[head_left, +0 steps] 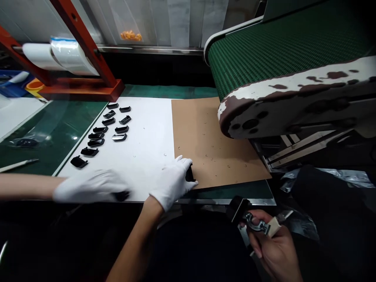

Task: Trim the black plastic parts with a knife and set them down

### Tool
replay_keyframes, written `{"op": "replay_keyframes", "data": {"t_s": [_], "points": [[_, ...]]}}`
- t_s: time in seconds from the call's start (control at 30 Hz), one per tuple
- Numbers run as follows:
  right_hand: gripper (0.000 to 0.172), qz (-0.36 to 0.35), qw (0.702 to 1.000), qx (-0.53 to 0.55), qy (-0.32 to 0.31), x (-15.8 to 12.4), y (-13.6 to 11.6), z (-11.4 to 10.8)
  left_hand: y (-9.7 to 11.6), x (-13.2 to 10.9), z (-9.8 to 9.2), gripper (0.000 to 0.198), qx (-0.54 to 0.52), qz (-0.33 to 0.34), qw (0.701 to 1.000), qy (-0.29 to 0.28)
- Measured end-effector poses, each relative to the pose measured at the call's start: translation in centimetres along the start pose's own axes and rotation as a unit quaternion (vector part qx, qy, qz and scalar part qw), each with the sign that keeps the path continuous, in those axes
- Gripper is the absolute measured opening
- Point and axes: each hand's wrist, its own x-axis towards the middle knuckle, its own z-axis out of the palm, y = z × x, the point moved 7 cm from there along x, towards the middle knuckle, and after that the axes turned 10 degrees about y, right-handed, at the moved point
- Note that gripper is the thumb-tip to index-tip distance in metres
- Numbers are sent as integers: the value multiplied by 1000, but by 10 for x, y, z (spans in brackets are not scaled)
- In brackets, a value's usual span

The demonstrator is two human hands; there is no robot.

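My left hand (173,180), in a white glove, is closed on a small black plastic part (190,173) at the near left edge of the brown cardboard sheet (196,129). Lower right, my bare right hand (273,244) is closed around a metal tool with a curved jaw (258,224) and what looks like a knife with a cream handle (275,226). A square black piece (237,209) sits at the end of the metal tool; how they join is unclear. Several black plastic parts (119,137) lie in two rows on the white sheet (149,129).
Another person's white-gloved hand (91,188), blurred, holds a black part (121,195) at the left. A green conveyor belt (282,51) overhangs the right side. Film rolls (72,56) hang in a red stand (85,92). Small dark shavings dot the cardboard.
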Motion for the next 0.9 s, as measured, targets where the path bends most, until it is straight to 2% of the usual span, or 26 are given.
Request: {"op": "replay_keyframes", "data": {"t_s": [0.07, 0.13, 0.2, 0.33, 0.47, 0.63, 0.9], "points": [[18, 8, 1000, 2, -5, -4, 3, 2, -9, 7, 8, 35, 9, -4, 1000, -15], [19, 15, 1000, -12, -2, -6, 9, 2, -16, 2, 12, 35, 11, -12, 1000, -15], [20, 24, 999, -30, -13, -7, 16, 2, -21, -13, 10, 41, 8, -20, 1000, 0], [22, 32, 997, -50, -57, -3, 28, 6, -25, -50, 3, 66, -16, -29, 999, 35], [23, 53, 995, -48, -73, -2, 33, 10, -27, -68, 7, 71, -34, -12, 998, 55], [22, 77, 995, -35, -59, -3, 36, 9, -27, -64, 17, 51, 6, 17, 995, 101], [22, 68, 994, -54, -60, -3, 42, 0, -3, -44, 23, 33, 95, 91, 984, 124]]}}
